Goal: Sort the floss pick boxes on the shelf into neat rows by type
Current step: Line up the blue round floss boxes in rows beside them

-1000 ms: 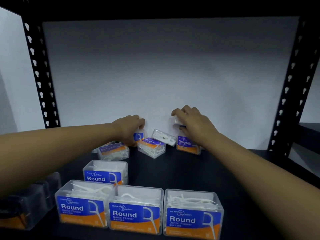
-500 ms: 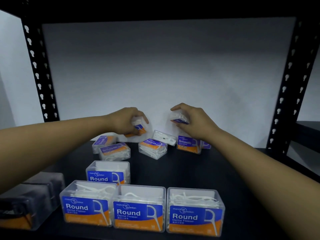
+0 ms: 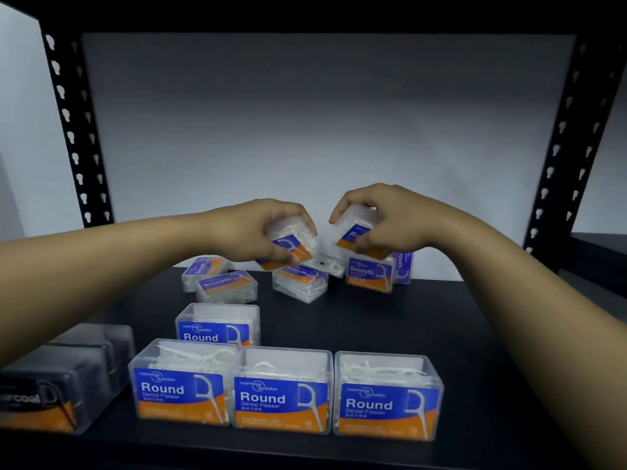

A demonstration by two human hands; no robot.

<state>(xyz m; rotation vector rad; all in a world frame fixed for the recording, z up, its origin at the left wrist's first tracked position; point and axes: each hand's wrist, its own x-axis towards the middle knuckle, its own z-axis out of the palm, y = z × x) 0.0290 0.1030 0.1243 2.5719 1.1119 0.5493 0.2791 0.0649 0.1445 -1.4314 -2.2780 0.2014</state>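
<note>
Clear plastic shows between my fingers on both sides: a second ago my hands were still down among the far jumble at the back wall, and now each has lifted a small floss box off the pile. My left hand (image 3: 252, 228) has its fingers and thumb curled round a box (image 3: 291, 247) with a blue and orange label, tilted, just above the Smooth box (image 3: 300, 283) lying at an angle beneath it. My right hand (image 3: 390, 222) grips a second box (image 3: 356, 228) from above, fingers curled over its top and thumb low on the label, which reads as the start of "Round". I judge that both are being pulled out to join the Round group, so the far pile is thinning and the sorting is partly done. Near me three Round boxes (image 3: 281, 391) stand side by side in a tidy row with a fourth (image 3: 217, 325) behind the left one; dark charcoal boxes (image 3: 64, 374) sit at the near left. Two Smooth boxes (image 3: 225, 286) lie tilted at far left, an upright one (image 3: 369, 274) stands far right under my right hand, and a flat clear case (image 3: 327, 264) lies between. Open shelf (image 3: 390, 320) stretches across the middle and right, plenty of room to bring the boxes nearward. The black uprights (image 3: 559, 147) stand well apart from my arms, and the near shelf edge lies close to the front row.
</note>
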